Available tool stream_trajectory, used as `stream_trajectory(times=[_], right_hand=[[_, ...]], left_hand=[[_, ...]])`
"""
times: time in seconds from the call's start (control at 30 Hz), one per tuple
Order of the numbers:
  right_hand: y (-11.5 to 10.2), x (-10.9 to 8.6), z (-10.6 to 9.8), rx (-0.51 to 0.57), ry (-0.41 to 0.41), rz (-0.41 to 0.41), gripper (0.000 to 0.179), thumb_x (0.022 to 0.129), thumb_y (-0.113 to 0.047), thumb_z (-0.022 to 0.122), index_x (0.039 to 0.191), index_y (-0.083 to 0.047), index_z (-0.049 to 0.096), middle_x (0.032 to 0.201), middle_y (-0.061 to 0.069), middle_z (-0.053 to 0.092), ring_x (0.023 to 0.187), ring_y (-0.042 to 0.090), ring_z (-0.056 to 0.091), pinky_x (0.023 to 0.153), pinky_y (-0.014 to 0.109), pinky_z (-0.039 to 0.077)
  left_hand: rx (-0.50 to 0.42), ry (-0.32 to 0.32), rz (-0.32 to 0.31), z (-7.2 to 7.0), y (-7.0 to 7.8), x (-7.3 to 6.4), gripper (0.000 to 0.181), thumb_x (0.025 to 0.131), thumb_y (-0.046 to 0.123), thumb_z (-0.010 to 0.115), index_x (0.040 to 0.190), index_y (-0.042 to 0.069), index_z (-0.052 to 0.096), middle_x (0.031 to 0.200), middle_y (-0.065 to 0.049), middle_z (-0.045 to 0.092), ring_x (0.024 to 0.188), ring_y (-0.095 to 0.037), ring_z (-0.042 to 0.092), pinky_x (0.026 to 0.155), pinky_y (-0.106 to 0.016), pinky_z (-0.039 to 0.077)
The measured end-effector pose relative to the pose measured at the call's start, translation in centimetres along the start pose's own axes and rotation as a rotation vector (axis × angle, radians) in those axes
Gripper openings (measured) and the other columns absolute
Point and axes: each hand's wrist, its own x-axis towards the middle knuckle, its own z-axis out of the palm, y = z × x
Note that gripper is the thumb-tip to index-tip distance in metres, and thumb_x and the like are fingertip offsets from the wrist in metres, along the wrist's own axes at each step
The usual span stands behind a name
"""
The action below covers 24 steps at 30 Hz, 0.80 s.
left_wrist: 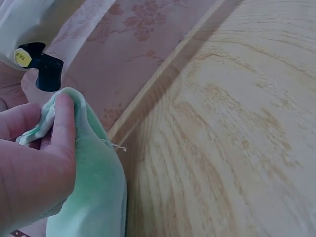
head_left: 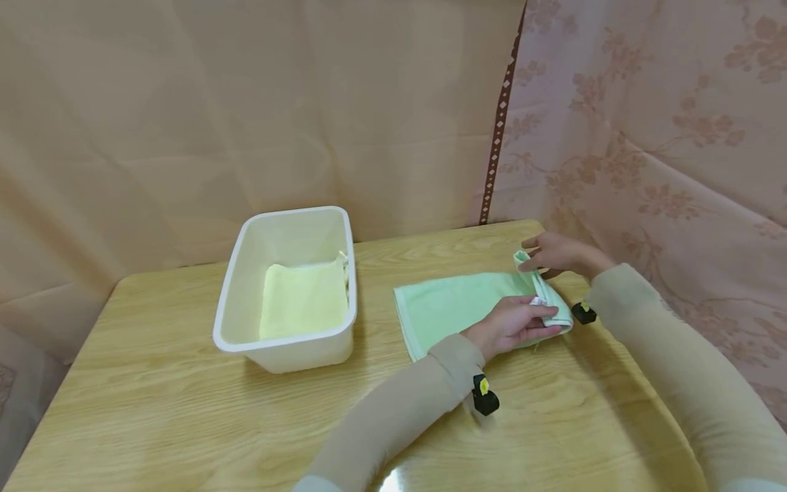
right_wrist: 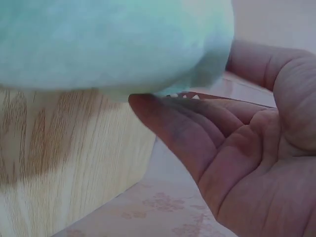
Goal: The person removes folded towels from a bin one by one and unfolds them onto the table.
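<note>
A light green towel (head_left: 461,301) lies folded on the table, its right end lifted and turned back toward the left. My left hand (head_left: 510,324) pinches the near corner of that raised end between thumb and fingers; in the left wrist view the cloth (left_wrist: 98,182) hangs below those fingers and a loose thread sticks out. At the far corner, my right hand (head_left: 559,253) holds the edge with thumb and fingers. The right wrist view shows the towel (right_wrist: 113,44) bulging close to the camera, partly hiding the fingertips. A small white label shows beside the left fingers.
Left of the towel stands a white plastic bin (head_left: 289,345) with a pale yellow cloth (head_left: 304,301) inside. The wooden table (head_left: 166,410) meets a beige curtain (head_left: 246,102) behind and a pink floral curtain (head_left: 676,137) at the right. Black wrist devices (head_left: 486,396) hang by both sleeves.
</note>
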Motion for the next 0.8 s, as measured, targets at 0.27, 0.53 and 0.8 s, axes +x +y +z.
stream_trajectory(times=[0.27, 0.53, 0.8], right_hand=[[1.1, -0.3, -0.7, -0.078, 0.116, -0.04, 0.055, 0.094, -0.001, 0.059, 0.141, 0.021, 0.04, 0.138, 0.043, 0.045, 0.116, 0.045, 0.059, 0.078, 0.046, 0.059], [3.3, -1.0, -1.3, -0.215, 0.225, -0.11, 0.043, 0.097, 0.0, 0.056, 0.135, 0.019, 0.05, 0.133, 0.044, 0.05, 0.122, 0.057, 0.051, 0.077, 0.048, 0.059], [4.9, -0.2, 0.2, -0.281, 0.396, -0.112, 0.041, 0.095, 0.004, 0.058, 0.136, 0.012, 0.055, 0.129, 0.036, 0.058, 0.117, 0.051, 0.056, 0.092, 0.059, 0.05]], left_hand=[[0.077, -0.022, -0.007, -0.1, 0.2, 0.0, 0.028, 0.097, -0.001, 0.064, 0.126, 0.001, 0.066, 0.106, -0.018, 0.073, 0.108, -0.033, 0.069, 0.092, -0.039, 0.056], [0.235, 0.001, 0.067, -1.9, 1.9, -1.3, 0.034, 0.097, 0.002, 0.066, 0.131, -0.001, 0.064, 0.121, -0.019, 0.07, 0.107, -0.032, 0.07, 0.088, -0.039, 0.057], [0.863, -0.004, 0.213, -5.1, 4.0, -4.3, 0.043, 0.1, 0.022, 0.067, 0.141, 0.009, 0.06, 0.128, -0.006, 0.067, 0.116, -0.021, 0.065, 0.092, -0.034, 0.054]])
